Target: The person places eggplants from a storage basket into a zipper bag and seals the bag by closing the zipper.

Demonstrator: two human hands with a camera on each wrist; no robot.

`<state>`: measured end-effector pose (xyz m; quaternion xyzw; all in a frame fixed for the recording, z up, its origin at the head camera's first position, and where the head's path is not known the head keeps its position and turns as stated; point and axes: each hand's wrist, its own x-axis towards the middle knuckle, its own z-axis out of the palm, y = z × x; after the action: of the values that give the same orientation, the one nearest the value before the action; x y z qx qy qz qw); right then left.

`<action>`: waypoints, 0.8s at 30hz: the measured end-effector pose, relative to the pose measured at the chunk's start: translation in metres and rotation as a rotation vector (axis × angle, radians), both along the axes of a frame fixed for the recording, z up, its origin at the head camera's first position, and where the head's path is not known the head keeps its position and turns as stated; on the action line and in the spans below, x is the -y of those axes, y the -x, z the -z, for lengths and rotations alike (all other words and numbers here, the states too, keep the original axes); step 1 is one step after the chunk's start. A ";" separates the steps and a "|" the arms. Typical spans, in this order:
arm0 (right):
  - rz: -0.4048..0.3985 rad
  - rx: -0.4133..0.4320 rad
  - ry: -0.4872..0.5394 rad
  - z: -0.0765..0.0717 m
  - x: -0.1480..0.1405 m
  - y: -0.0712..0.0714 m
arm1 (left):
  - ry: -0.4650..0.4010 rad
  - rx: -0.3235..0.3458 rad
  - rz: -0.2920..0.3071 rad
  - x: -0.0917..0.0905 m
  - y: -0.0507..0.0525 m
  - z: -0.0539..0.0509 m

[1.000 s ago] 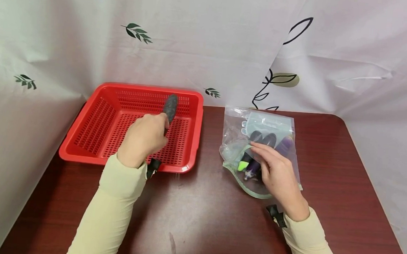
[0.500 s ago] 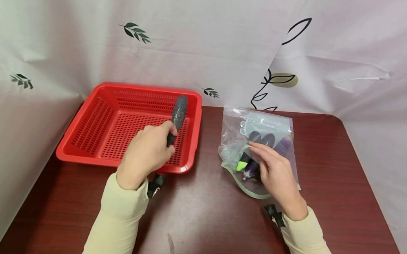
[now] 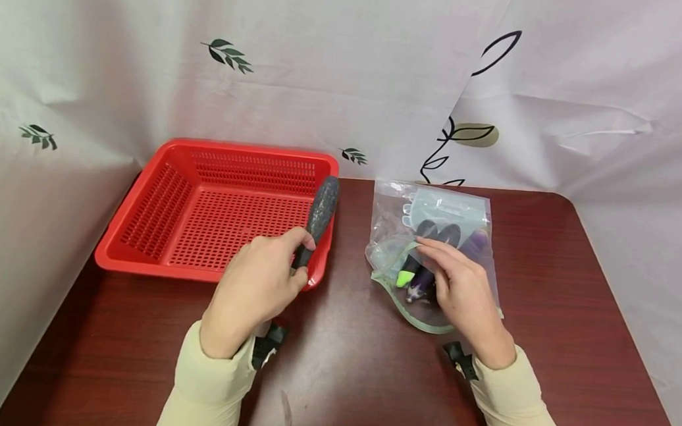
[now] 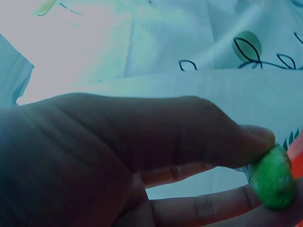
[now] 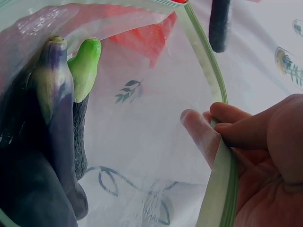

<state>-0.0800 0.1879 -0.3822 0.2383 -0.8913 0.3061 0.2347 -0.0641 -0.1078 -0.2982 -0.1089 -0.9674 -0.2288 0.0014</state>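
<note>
The left grip [image 3: 260,286] pinches a long dark vegetable [image 3: 322,215] over a red plastic basket's right rim [image 3: 324,248]; the right grip [image 3: 463,291], a clear plastic bag [image 3: 390,210].

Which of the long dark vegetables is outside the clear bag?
The long dark vegetable pinched by the left hand; the others lie inside the clear bag.

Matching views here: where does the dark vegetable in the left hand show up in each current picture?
Head: near centre, the dark vegetable is over the red basket's right side, pinched by the left hand.
Left wrist: lower right, its green end showing between thumb and finger.
Right wrist: top, right of centre, only partly in frame.
Shared landmark: the red basket, at left, right edge and top respectively.
</note>
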 end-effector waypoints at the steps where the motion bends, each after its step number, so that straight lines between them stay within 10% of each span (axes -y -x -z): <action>1: 0.000 -0.001 0.000 0.000 0.000 0.000 | -0.004 -0.004 0.007 -0.002 -0.003 0.000; 24: 0.001 0.008 -0.010 0.000 -0.001 -0.001 | 0.028 -0.057 0.159 -0.023 -0.029 0.012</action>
<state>-0.0793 0.1884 -0.3819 0.2379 -0.8939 0.3024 0.2301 -0.0348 -0.0850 -0.3098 -0.1920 -0.9583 -0.2115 0.0092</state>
